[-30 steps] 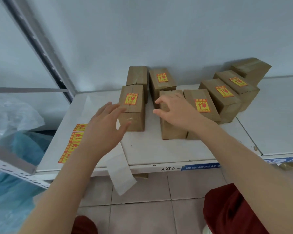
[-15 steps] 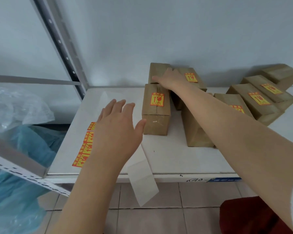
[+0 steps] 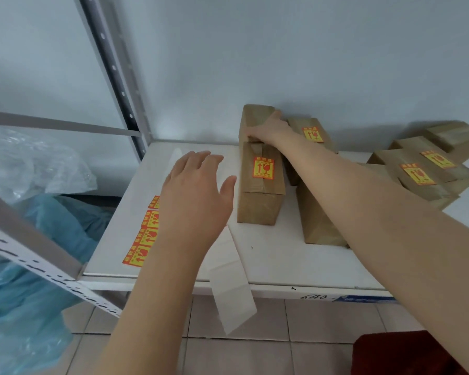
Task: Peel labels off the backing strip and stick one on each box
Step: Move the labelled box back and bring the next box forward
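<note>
Labels [image 3: 144, 234] lie in a short column near the left front of our white desk [image 3: 276, 255], orange-red rectangles with yellow panels printed with an upward arrow and a broken-glass mark; a row of small characters runs along each top edge, too small for us to read. Just beside them the bare backing strip [image 3: 232, 290], pale and translucent, runs across the desk and hangs over its front edge. Our left hand [image 3: 198, 201] hovers above the strip with fingers spread and palm down, gripping nothing. Our right hand [image 3: 268, 128] reaches to the back, fingers curled over the top of the far unlabelled box [image 3: 255, 117], which stands against the wall; we cannot tell how firmly it grips. Directly in front stands a labelled box [image 3: 260, 190], brown paper sealed with tape, one label on its top face. To the right, further brown boxes [image 3: 423, 171] lean on each other, several carrying the same label. On the desk's front edge we read handwritten figures like "640" [image 3: 313, 296] beside a blue tag whose print is blurred.
</note>
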